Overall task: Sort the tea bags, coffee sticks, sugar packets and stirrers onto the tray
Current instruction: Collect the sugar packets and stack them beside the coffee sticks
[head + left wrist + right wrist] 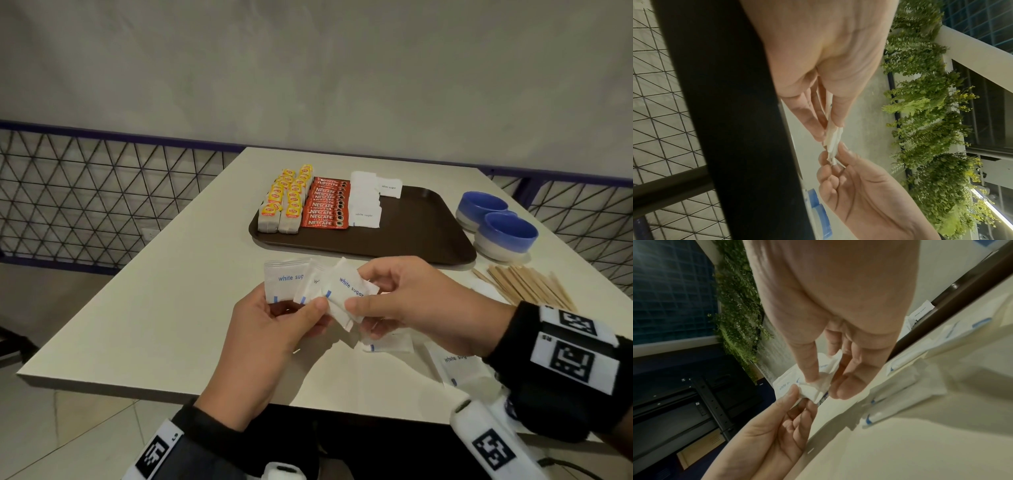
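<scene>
Above the table's near part my left hand holds a fan of white sugar packets between thumb and fingers. My right hand pinches the rightmost packet of that fan. The brown tray beyond carries rows of yellow-tagged tea bags, red coffee sticks and a column of sugar packets. Loose sugar packets lie under my right hand. Wooden stirrers lie in a pile at the right. The wrist views show the pinched packets edge-on.
Two blue-and-white bowls stand right of the tray. The tray's right half is bare. A wire-mesh railing runs behind the table, whose near edge is close to my body.
</scene>
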A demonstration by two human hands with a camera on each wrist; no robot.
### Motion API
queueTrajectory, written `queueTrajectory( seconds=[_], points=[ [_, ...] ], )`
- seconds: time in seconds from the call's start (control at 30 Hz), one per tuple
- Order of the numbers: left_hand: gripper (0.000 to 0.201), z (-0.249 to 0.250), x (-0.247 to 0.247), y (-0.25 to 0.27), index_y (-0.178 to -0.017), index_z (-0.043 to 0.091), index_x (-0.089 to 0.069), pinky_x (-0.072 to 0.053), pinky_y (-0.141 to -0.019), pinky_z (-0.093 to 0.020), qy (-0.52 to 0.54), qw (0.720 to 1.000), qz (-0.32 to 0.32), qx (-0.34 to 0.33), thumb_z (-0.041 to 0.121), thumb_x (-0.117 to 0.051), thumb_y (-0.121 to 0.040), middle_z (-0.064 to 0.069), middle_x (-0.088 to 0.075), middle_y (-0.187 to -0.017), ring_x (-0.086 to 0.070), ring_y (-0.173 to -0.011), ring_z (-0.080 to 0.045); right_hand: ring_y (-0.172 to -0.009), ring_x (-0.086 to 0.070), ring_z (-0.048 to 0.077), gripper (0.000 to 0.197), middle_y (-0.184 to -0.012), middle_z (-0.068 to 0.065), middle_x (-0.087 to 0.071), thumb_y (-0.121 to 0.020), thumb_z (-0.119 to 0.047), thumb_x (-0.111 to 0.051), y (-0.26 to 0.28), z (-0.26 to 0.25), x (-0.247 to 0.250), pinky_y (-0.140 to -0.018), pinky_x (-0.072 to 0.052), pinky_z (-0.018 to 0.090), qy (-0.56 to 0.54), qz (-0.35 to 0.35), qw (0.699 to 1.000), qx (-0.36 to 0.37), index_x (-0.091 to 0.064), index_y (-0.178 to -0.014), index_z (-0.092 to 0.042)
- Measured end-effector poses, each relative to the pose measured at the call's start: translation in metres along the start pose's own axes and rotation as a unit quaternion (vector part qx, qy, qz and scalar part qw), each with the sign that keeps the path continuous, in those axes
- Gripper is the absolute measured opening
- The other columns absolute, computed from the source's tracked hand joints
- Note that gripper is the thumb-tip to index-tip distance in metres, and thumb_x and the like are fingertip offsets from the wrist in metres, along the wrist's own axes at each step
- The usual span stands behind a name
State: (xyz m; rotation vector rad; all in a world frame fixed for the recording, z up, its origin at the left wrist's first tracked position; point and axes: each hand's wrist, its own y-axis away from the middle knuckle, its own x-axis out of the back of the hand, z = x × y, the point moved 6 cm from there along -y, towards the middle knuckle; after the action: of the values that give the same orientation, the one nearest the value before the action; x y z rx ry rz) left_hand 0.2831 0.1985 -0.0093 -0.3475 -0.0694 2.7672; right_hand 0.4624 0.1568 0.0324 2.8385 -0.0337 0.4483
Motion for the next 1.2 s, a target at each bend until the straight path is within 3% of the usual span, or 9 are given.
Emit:
queueTrajectory(
  seconds=[0.17,0.27,0.43,0.53,0.67,0.8,0.9,1.0,1.2],
  points=[
    [0.024,-0.001,-0.002,0.000,-0.107,0.013,-0.073,-0.062,-0.077,-0.041,-0.003,1.000,-0.012,-0.004,0.005,-0.076,-0.084,-0.011,-0.079,-0.097,-0.076,-0.089,-0.031,-0.091,-0.076,0.034,0.026,-0.103,0.005,-0.079,-0.086,-0.017,-0.080,0.001,0.000,-0.002,-0.087,-0.062,0.052,-0.003,0.034,0.999,0.032,-0.072,-0.110,-0.012],
    [0.026,0.000,-0.003,0.000,-0.107,0.016,-0.073,-0.062,-0.074,-0.034,-0.032,0.999,-0.020,-0.019,0.006,-0.077,-0.084,-0.005,-0.079,-0.097,-0.077,-0.089,-0.026,-0.092,-0.076,0.036,0.029,-0.104,0.008,-0.078,-0.083,-0.012,-0.082,0.000,-0.002,0.001,-0.083,-0.063,0.049,-0.011,0.036,0.999,0.036,-0.072,-0.110,-0.014],
    [0.025,0.001,-0.003,0.000,-0.108,0.017,-0.074,-0.063,-0.078,-0.040,-0.037,0.999,-0.017,-0.020,0.011,-0.078,-0.084,-0.006,-0.079,-0.097,-0.077,-0.088,-0.026,-0.090,-0.076,0.032,0.036,-0.106,0.006,-0.077,-0.081,-0.012,-0.084,-0.001,-0.003,0.005,-0.079,-0.064,0.043,0.015,0.035,0.999,0.039,-0.073,-0.114,-0.017],
    [0.020,0.002,-0.002,0.000,-0.107,0.015,-0.074,-0.062,-0.071,-0.031,-0.022,0.999,-0.015,-0.017,0.012,-0.074,-0.087,-0.008,-0.079,-0.094,-0.077,-0.085,-0.028,-0.090,-0.075,0.034,0.040,-0.106,0.007,-0.076,-0.080,-0.012,-0.085,-0.001,-0.003,0.007,-0.078,-0.064,0.044,0.035,0.039,0.997,0.053,-0.072,-0.117,-0.017],
    [0.019,0.003,-0.002,0.001,-0.107,0.014,-0.074,-0.064,-0.077,-0.039,-0.019,0.999,-0.019,-0.017,0.011,-0.073,-0.089,-0.009,-0.079,-0.095,-0.076,-0.086,-0.033,-0.087,-0.074,0.032,0.037,-0.105,-0.004,-0.078,-0.083,-0.013,-0.083,0.001,-0.007,0.006,-0.074,-0.065,0.043,0.079,0.034,0.993,0.083,-0.076,-0.117,-0.023],
    [0.019,0.002,-0.003,0.001,-0.107,0.010,-0.074,-0.062,-0.067,-0.034,0.008,1.000,-0.024,-0.007,0.005,-0.071,-0.089,-0.012,-0.079,-0.095,-0.076,-0.086,-0.032,-0.086,-0.074,0.028,0.034,-0.109,-0.011,-0.077,-0.086,-0.014,-0.080,0.001,-0.013,0.005,-0.072,-0.065,0.039,0.120,0.016,0.988,0.098,-0.077,-0.117,-0.027],
    [0.021,0.000,-0.001,-0.001,-0.107,0.010,-0.075,-0.062,-0.077,-0.038,0.002,1.000,-0.027,-0.008,0.004,-0.073,-0.086,-0.014,-0.078,-0.097,-0.076,-0.091,-0.031,-0.087,-0.074,0.029,0.035,-0.110,-0.012,-0.076,-0.085,-0.015,-0.080,0.000,-0.014,0.006,-0.072,-0.065,0.038,0.137,0.017,0.986,0.098,-0.078,-0.118,-0.027],
    [0.029,-0.002,0.000,-0.003,-0.108,0.013,-0.075,-0.059,-0.090,-0.046,-0.016,0.999,-0.032,-0.007,-0.001,-0.076,-0.083,-0.011,-0.078,-0.101,-0.075,-0.097,-0.030,-0.085,-0.075,0.029,0.035,-0.110,-0.014,-0.076,-0.086,-0.018,-0.080,-0.001,-0.013,0.004,-0.076,-0.064,0.046,0.164,0.010,0.981,0.100,-0.077,-0.119,-0.031],
    [0.036,0.000,0.000,-0.003,-0.115,0.015,-0.073,-0.057,-0.092,-0.044,-0.016,0.999,-0.035,-0.007,0.001,-0.076,-0.082,-0.004,-0.078,-0.109,-0.073,-0.104,-0.025,-0.086,-0.075,0.025,0.049,-0.114,-0.014,-0.075,-0.087,-0.021,-0.079,-0.001,-0.014,0.003,-0.076,-0.064,0.046,0.192,0.012,0.976,0.106,-0.068,-0.132,-0.037]
  ],
)
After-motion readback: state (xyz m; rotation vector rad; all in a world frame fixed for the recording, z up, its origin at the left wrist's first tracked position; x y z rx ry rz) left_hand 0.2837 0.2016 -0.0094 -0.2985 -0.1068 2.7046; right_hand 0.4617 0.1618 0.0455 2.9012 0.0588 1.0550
